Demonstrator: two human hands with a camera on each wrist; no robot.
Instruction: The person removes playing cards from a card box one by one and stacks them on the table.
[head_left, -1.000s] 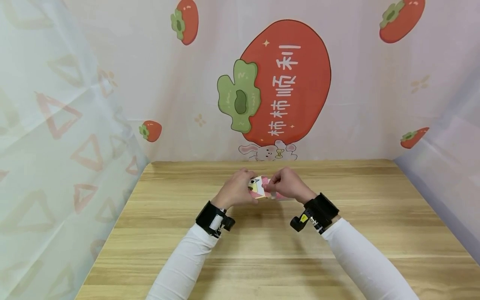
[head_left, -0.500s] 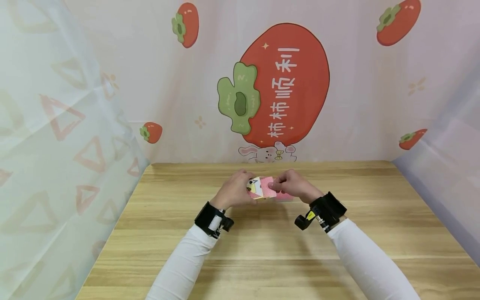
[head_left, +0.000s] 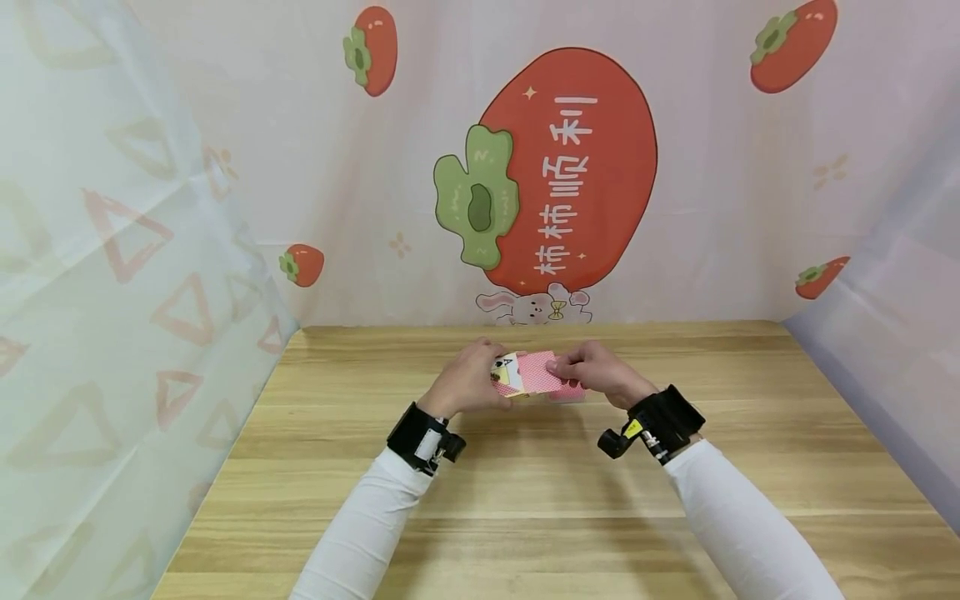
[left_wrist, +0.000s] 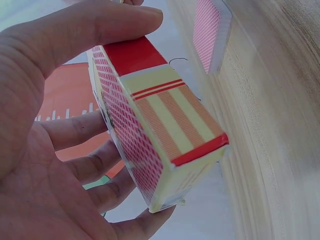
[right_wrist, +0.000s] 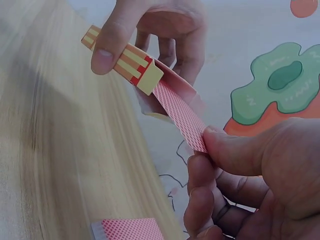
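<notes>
My left hand [head_left: 467, 382] grips a playing card box [head_left: 506, 377] above the table, thumb on one narrow side and fingers on the other. An ace shows on its face, and red-and-cream stripes run along its narrow side [left_wrist: 172, 115]. From the box's open end sticks a red-patterned playing card [right_wrist: 181, 119]; whether more cards lie behind it I cannot tell. My right hand [head_left: 600, 372] pinches the card's outer end between thumb and forefinger. Below lies a neat stack of red-backed cards [head_left: 567, 394] on the table, beside the right wrist view's lower edge.
The wooden table [head_left: 510, 500] reaches back to a hanging cloth [head_left: 697, 208] printed with persimmons. More cloth [head_left: 135, 275] hangs along the left side. A black camera strap [head_left: 663, 421] circles each wrist.
My right hand has moved to the right, and the pinched card has slid further out of the box. The left hand with the box stays nearly in place.
</notes>
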